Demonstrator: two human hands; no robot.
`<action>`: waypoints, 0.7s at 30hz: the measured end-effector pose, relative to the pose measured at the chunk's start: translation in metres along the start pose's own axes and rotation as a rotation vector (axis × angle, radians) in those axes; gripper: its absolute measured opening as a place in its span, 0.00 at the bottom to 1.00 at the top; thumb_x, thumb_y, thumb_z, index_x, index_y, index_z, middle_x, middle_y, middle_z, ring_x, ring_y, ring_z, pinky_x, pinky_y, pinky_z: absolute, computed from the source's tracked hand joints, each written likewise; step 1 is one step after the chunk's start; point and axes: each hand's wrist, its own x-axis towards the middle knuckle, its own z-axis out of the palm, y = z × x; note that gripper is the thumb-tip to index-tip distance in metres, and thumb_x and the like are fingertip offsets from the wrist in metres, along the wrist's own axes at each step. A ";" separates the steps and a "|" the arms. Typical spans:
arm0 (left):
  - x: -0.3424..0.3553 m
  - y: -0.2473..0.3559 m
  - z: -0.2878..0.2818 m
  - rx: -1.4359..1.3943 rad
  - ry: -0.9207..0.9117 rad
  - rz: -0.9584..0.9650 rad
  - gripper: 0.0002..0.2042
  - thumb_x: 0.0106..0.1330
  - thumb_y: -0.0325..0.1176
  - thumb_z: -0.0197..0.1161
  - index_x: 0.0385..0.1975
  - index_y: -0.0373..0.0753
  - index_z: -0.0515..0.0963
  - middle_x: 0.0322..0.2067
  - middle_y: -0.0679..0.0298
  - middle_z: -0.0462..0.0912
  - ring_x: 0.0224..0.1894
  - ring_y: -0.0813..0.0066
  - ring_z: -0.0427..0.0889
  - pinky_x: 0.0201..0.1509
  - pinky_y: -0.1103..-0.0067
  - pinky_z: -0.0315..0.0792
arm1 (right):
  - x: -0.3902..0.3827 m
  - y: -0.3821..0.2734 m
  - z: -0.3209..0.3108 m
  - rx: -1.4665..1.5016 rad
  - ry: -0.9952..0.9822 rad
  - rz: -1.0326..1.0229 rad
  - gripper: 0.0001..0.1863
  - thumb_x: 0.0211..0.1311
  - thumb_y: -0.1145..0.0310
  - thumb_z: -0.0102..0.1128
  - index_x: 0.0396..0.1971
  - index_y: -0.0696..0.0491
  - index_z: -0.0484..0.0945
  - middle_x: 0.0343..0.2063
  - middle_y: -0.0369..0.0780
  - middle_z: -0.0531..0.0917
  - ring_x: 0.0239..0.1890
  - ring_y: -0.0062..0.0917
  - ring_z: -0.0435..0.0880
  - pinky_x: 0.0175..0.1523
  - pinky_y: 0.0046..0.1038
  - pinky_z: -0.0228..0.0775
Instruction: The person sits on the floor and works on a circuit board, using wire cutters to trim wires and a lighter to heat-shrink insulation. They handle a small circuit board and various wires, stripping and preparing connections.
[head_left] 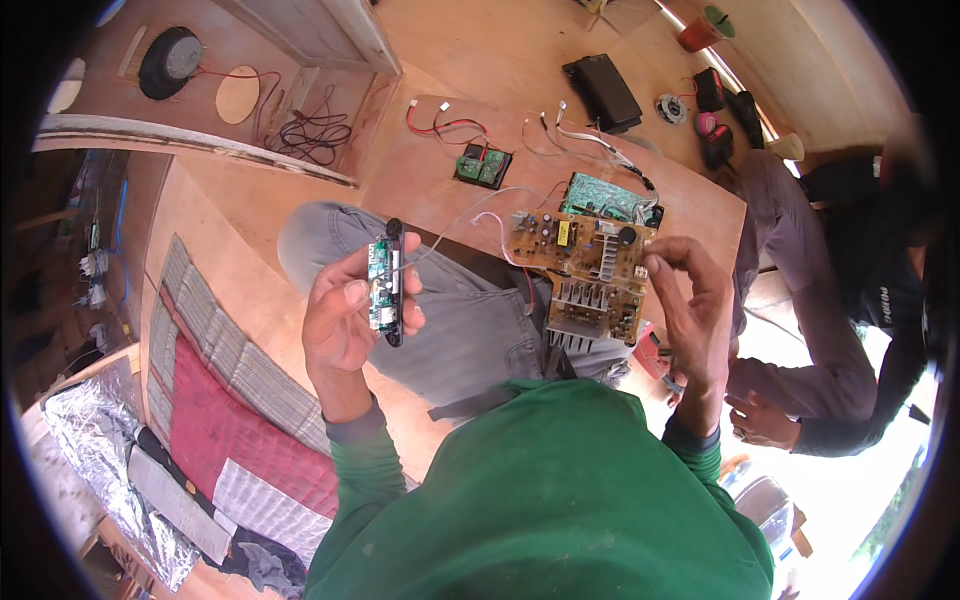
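While person sits over plywood floor, right hand pinches right edge of tan circuit board, flat, studded with parts, ribbed metal heatsink at lower edge. Left hand grip closed round slim black panel module, green board on its face; thin wires run between both. Further back on floor: green circuit board, small black module, black box. Quilted red-grey mat along floor's left edge.

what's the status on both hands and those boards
Left hand shut on small panel module. Right hand pinching brown circuit board by its edge. Thin wires link the two; nothing blocking.
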 end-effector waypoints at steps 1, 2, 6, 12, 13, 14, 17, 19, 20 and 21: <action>0.000 -0.004 -0.005 -0.043 -0.012 0.016 0.36 0.72 0.37 0.65 0.71 0.16 0.62 0.48 0.42 0.83 0.39 0.53 0.93 0.42 0.67 0.92 | -0.005 -0.003 0.000 -0.027 -0.004 0.019 0.07 0.72 0.74 0.67 0.42 0.63 0.86 0.34 0.39 0.90 0.37 0.19 0.84 0.47 0.25 0.75; 0.000 -0.009 -0.008 -0.079 -0.026 0.028 0.36 0.73 0.38 0.65 0.72 0.16 0.61 0.48 0.43 0.82 0.40 0.53 0.92 0.44 0.67 0.92 | -0.008 -0.001 0.001 -0.029 -0.015 0.027 0.06 0.71 0.75 0.67 0.42 0.63 0.86 0.34 0.40 0.90 0.35 0.20 0.84 0.45 0.25 0.76; 0.002 -0.025 -0.020 -0.183 0.014 0.033 0.37 0.70 0.37 0.66 0.71 0.14 0.62 0.49 0.41 0.84 0.40 0.52 0.93 0.42 0.67 0.92 | -0.021 -0.001 -0.002 -0.086 -0.009 0.059 0.06 0.70 0.77 0.67 0.43 0.63 0.85 0.33 0.40 0.89 0.34 0.21 0.84 0.43 0.25 0.76; -0.003 -0.036 -0.041 -0.179 0.041 0.060 0.36 0.74 0.38 0.64 0.72 0.16 0.60 0.50 0.44 0.80 0.39 0.56 0.91 0.41 0.71 0.91 | -0.022 -0.006 -0.003 -0.200 0.021 0.154 0.05 0.70 0.78 0.67 0.42 0.62 0.85 0.33 0.40 0.89 0.34 0.20 0.84 0.43 0.25 0.75; -0.004 -0.038 -0.042 -0.189 0.036 0.045 0.36 0.74 0.38 0.64 0.72 0.16 0.60 0.49 0.44 0.80 0.39 0.56 0.91 0.41 0.71 0.91 | -0.023 -0.006 -0.003 -0.205 0.034 0.131 0.05 0.70 0.78 0.67 0.43 0.62 0.85 0.33 0.40 0.89 0.33 0.20 0.84 0.43 0.25 0.75; -0.003 -0.044 -0.041 -0.199 0.031 0.032 0.36 0.74 0.38 0.64 0.72 0.16 0.60 0.49 0.44 0.81 0.39 0.56 0.91 0.41 0.71 0.91 | -0.024 -0.004 -0.005 -0.209 0.045 0.107 0.05 0.70 0.78 0.66 0.43 0.62 0.85 0.33 0.40 0.89 0.33 0.20 0.84 0.42 0.25 0.75; -0.006 -0.048 -0.039 -0.249 0.011 0.018 0.37 0.71 0.37 0.66 0.71 0.16 0.62 0.49 0.41 0.82 0.40 0.54 0.92 0.42 0.68 0.91 | -0.017 -0.013 0.007 -0.174 0.020 0.036 0.06 0.70 0.79 0.66 0.43 0.62 0.86 0.33 0.40 0.89 0.33 0.20 0.83 0.42 0.25 0.75; -0.010 -0.051 -0.037 -0.292 0.002 0.005 0.37 0.69 0.38 0.68 0.70 0.15 0.64 0.49 0.40 0.84 0.40 0.51 0.93 0.43 0.65 0.91 | -0.012 -0.020 0.018 -0.144 0.015 -0.036 0.06 0.70 0.79 0.66 0.43 0.62 0.86 0.33 0.40 0.88 0.32 0.21 0.83 0.42 0.25 0.75; -0.014 -0.051 -0.038 -0.278 0.014 -0.009 0.37 0.68 0.37 0.68 0.70 0.16 0.65 0.48 0.40 0.84 0.41 0.51 0.93 0.44 0.64 0.91 | -0.007 -0.020 0.022 -0.176 -0.030 -0.101 0.12 0.69 0.79 0.66 0.51 0.61 0.84 0.33 0.39 0.88 0.31 0.21 0.82 0.41 0.26 0.75; -0.016 -0.051 -0.037 -0.266 0.023 -0.002 0.37 0.68 0.37 0.68 0.70 0.16 0.65 0.49 0.40 0.84 0.41 0.51 0.93 0.44 0.64 0.91 | -0.002 -0.023 0.028 -0.117 -0.001 -0.081 0.15 0.70 0.79 0.65 0.55 0.60 0.82 0.33 0.39 0.87 0.30 0.22 0.82 0.40 0.27 0.75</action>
